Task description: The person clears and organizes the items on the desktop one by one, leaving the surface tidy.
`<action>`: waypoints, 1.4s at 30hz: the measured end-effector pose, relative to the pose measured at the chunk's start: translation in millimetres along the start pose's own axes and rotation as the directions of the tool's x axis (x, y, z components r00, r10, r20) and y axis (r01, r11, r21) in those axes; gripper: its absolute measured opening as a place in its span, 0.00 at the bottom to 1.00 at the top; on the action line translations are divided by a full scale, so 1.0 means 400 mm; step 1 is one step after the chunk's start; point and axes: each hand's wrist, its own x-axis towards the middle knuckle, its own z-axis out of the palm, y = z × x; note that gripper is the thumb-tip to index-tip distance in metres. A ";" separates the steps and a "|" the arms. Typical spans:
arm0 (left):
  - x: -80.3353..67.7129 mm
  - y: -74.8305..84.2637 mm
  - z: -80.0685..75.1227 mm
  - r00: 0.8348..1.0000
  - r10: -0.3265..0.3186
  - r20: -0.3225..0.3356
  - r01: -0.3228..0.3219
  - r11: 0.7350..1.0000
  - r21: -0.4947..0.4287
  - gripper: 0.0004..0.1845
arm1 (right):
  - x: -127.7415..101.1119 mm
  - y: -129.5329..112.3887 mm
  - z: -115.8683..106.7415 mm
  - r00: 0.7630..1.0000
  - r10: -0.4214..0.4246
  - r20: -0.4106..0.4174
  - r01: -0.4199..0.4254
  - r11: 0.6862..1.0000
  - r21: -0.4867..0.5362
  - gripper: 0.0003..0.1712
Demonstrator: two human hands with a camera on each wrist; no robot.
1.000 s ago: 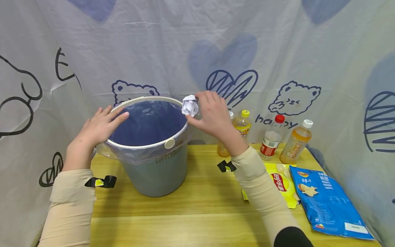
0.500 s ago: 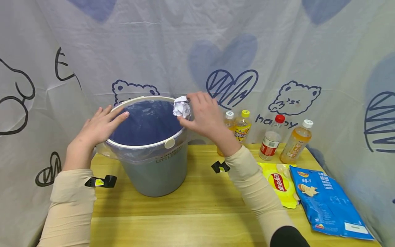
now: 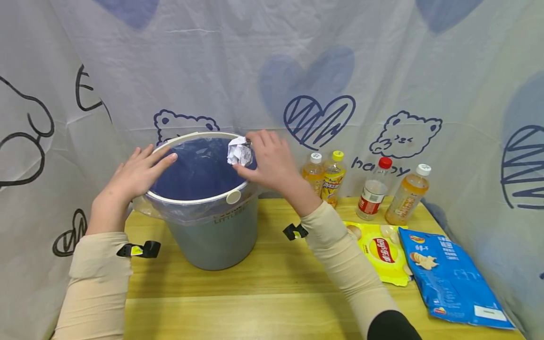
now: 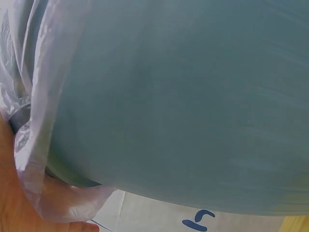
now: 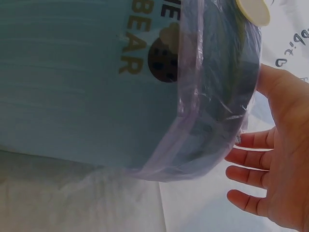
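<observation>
Table (image 3: 272, 283): paper ball (image 3: 239, 153) over bin (image 3: 212, 236)

Bin (image 5: 72, 87) side, right wrist view: "BEAR" w/ bear-face logo; head view shows partial "LITTLE" there. Yellow chip bag (image 3: 382, 252): Lay's logo; backdrop cloth (image 3: 374, 165): "ha..py", partly hidden by bottles.

A pale cloth (image 3: 238, 56) with blue hearts and drawn bears hangs behind a yellow wooden table (image 3: 263, 288). The light is soft and even.
</observation>
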 end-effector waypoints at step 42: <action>0.001 -0.001 0.002 1.000 0.011 0.002 -0.011 1.000 -0.013 0.44 | -0.033 0.016 0.027 0.992 -0.045 -0.118 0.051 0.997 0.053 0.40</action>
